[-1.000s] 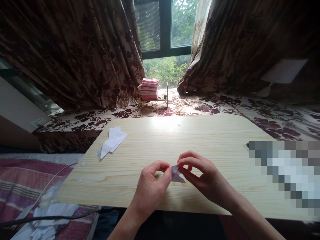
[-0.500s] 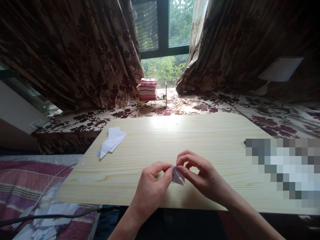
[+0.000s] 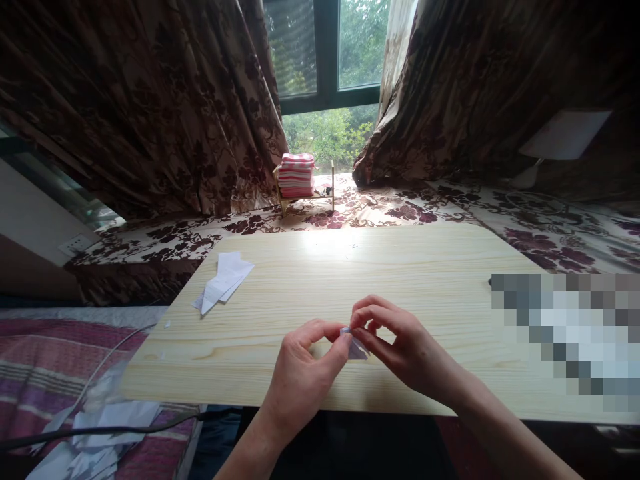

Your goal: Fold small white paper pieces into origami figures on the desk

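A small folded piece of paper (image 3: 358, 350), pale with a cut or torn notch on its lower right, is held above the front part of the wooden table (image 3: 280, 293). My left hand (image 3: 307, 360) pinches its left side between thumb and index finger. From the other side, my right hand (image 3: 393, 337) closes thumb and fingertips on its upper edge. The fingers cover much of the paper, so its full shape is hidden. Several folded white sheets (image 3: 225, 283) lie overlapping at the table's left side.
Paper scraps (image 3: 115, 427) lie on the striped bedding at lower left, with a dark cable (image 3: 150, 427) across them. Beyond the table stands a small rack with folded red-and-white cloths (image 3: 297, 177). A lamp (image 3: 565, 137) is at right; a blurred patch (image 3: 565, 333) covers the table's right side.
The paper has tilted between my fingers, so less of its face shows and its top edge is turned more toward me. Both hands keep their pinch, almost in place; the view shifted slightly.
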Demonstrator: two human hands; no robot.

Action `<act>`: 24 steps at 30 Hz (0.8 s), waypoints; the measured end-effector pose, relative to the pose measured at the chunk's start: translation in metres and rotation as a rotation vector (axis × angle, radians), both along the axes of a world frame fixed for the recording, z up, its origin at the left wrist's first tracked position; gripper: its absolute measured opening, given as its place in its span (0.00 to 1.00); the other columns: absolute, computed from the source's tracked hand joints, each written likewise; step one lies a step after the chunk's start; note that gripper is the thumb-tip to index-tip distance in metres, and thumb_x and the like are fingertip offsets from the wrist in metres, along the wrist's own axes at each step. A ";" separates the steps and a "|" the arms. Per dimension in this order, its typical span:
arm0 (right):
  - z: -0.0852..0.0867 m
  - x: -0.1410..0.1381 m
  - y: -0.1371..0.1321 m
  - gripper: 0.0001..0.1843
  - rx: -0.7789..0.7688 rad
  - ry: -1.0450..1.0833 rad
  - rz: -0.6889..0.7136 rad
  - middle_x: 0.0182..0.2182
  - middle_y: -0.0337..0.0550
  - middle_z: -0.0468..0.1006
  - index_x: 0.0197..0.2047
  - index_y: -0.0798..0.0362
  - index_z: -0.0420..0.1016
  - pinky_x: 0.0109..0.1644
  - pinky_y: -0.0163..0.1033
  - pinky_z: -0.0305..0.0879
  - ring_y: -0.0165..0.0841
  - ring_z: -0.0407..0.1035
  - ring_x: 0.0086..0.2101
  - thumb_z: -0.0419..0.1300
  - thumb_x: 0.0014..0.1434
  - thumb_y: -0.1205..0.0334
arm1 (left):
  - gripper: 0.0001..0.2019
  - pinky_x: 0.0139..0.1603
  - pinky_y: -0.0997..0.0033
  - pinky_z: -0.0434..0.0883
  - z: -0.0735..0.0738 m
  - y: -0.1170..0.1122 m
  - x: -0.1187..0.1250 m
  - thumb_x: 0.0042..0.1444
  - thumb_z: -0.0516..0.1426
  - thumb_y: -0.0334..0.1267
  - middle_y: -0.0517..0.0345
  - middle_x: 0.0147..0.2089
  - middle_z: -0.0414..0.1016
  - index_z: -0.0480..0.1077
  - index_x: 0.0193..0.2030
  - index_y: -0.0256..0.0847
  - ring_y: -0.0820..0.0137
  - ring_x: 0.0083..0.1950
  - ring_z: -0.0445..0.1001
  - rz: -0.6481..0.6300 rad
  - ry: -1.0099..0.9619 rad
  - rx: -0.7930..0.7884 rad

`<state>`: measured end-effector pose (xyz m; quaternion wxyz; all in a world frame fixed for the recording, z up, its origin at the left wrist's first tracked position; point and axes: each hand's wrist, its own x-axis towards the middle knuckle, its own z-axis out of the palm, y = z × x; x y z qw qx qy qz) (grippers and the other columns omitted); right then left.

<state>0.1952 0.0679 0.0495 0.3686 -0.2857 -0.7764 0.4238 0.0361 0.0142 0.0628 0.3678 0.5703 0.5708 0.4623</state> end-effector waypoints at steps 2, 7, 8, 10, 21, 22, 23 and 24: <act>-0.001 0.000 -0.001 0.04 0.000 0.005 -0.029 0.35 0.41 0.70 0.34 0.52 0.70 0.34 0.35 0.64 0.30 0.66 0.33 0.55 0.61 0.68 | 0.06 0.41 0.72 0.70 -0.001 0.000 0.001 0.55 0.59 0.34 0.56 0.33 0.79 0.78 0.32 0.38 0.67 0.37 0.76 0.029 0.019 0.040; -0.004 -0.003 -0.007 0.07 -0.262 0.063 -0.090 0.34 0.41 0.74 0.41 0.52 0.72 0.37 0.36 0.66 0.31 0.69 0.33 0.58 0.61 0.60 | 0.06 0.41 0.73 0.69 -0.010 -0.002 0.007 0.56 0.59 0.36 0.58 0.35 0.79 0.78 0.35 0.40 0.69 0.37 0.75 0.200 -0.058 0.157; -0.005 -0.005 -0.008 0.08 -0.326 0.091 -0.077 0.33 0.40 0.74 0.40 0.52 0.73 0.37 0.36 0.66 0.31 0.69 0.33 0.57 0.61 0.58 | 0.06 0.40 0.74 0.69 -0.012 -0.003 0.009 0.56 0.59 0.36 0.58 0.35 0.79 0.78 0.36 0.40 0.69 0.37 0.75 0.237 -0.089 0.158; -0.006 -0.008 -0.011 0.11 -0.408 0.164 -0.077 0.30 0.40 0.74 0.35 0.53 0.74 0.36 0.35 0.65 0.30 0.68 0.33 0.56 0.62 0.55 | 0.06 0.41 0.74 0.69 -0.017 -0.006 0.012 0.55 0.60 0.38 0.60 0.34 0.79 0.78 0.36 0.41 0.69 0.38 0.75 0.304 -0.158 0.143; -0.004 -0.014 -0.017 0.15 -0.390 0.267 -0.221 0.24 0.37 0.69 0.29 0.53 0.73 0.31 0.32 0.62 0.28 0.63 0.27 0.57 0.61 0.52 | 0.07 0.40 0.74 0.68 -0.020 -0.008 0.018 0.55 0.59 0.39 0.61 0.30 0.76 0.74 0.30 0.40 0.70 0.35 0.72 0.314 -0.244 0.081; -0.004 -0.015 -0.018 0.15 -0.381 0.274 -0.232 0.24 0.37 0.69 0.30 0.53 0.73 0.30 0.32 0.62 0.27 0.62 0.27 0.56 0.61 0.51 | 0.07 0.40 0.74 0.68 -0.020 -0.008 0.019 0.55 0.59 0.39 0.61 0.30 0.76 0.74 0.30 0.40 0.70 0.36 0.72 0.323 -0.254 0.092; -0.004 -0.017 -0.019 0.14 -0.376 0.286 -0.238 0.25 0.37 0.69 0.31 0.52 0.74 0.31 0.32 0.63 0.27 0.61 0.26 0.56 0.61 0.52 | 0.06 0.40 0.74 0.67 -0.020 -0.009 0.020 0.55 0.59 0.39 0.61 0.30 0.76 0.74 0.30 0.40 0.70 0.36 0.72 0.332 -0.266 0.100; -0.005 -0.018 -0.019 0.13 -0.374 0.304 -0.241 0.25 0.37 0.69 0.32 0.52 0.74 0.31 0.31 0.63 0.26 0.61 0.26 0.57 0.61 0.52 | 0.06 0.41 0.74 0.67 -0.020 -0.010 0.022 0.55 0.59 0.39 0.62 0.30 0.75 0.74 0.30 0.40 0.71 0.36 0.72 0.332 -0.278 0.102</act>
